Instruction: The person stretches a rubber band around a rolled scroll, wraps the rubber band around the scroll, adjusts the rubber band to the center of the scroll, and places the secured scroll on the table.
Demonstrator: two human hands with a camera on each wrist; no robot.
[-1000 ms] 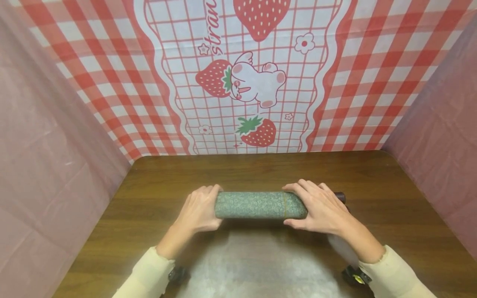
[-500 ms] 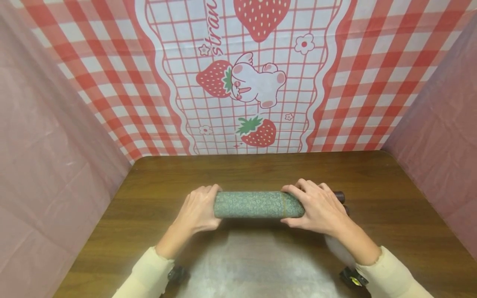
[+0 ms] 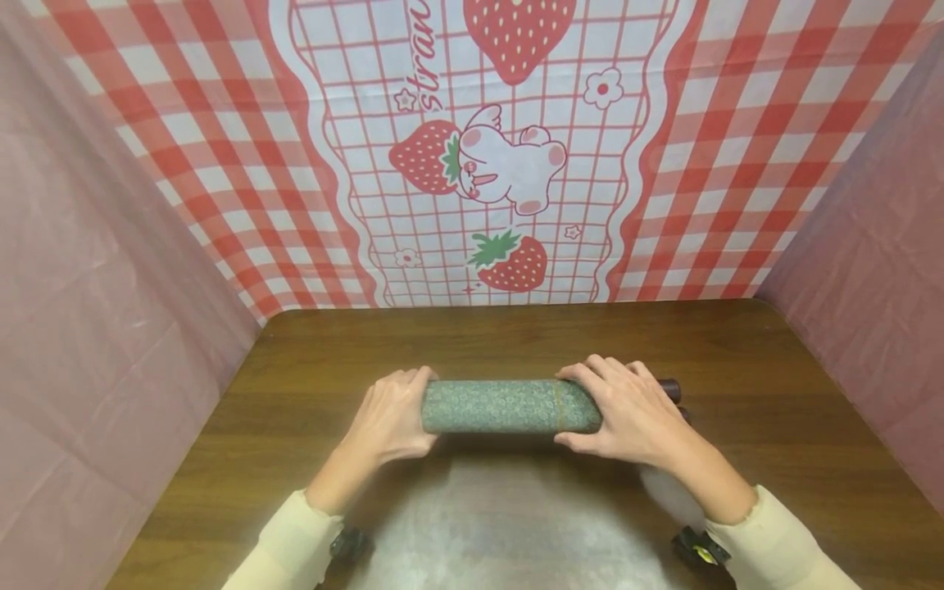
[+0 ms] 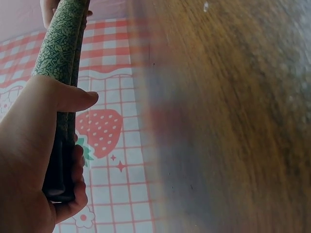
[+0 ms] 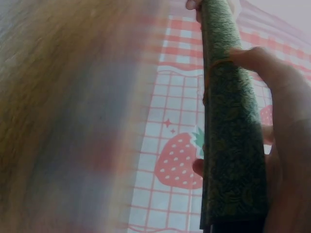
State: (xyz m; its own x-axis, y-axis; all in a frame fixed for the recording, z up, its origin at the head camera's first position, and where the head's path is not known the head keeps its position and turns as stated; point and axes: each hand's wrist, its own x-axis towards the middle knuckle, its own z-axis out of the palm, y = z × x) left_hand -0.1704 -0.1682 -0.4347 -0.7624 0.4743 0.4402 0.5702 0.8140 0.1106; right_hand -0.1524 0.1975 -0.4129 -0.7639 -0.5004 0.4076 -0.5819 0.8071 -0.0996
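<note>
A rolled scroll in green patterned fabric is held level above the table, lying left to right. My left hand grips its left end, thumb on the near side. Around the right part curls my right hand, with fingers on the far side and thumb on the near side. A thin yellowish cord circles the roll near the right thumb. Dark rod ends stick out beyond the right hand. In the left wrist view, dark rod ends lie within the left hand's grasp.
The brown wooden table reflects light near its front. A red-and-white strawberry cloth hangs behind it, and pink cloth walls stand at both sides. Small dark devices show by each sleeve.
The scroll and my right hand have shifted very slightly left. Both hands keep their hold, and my left hand has hardly moved.
</note>
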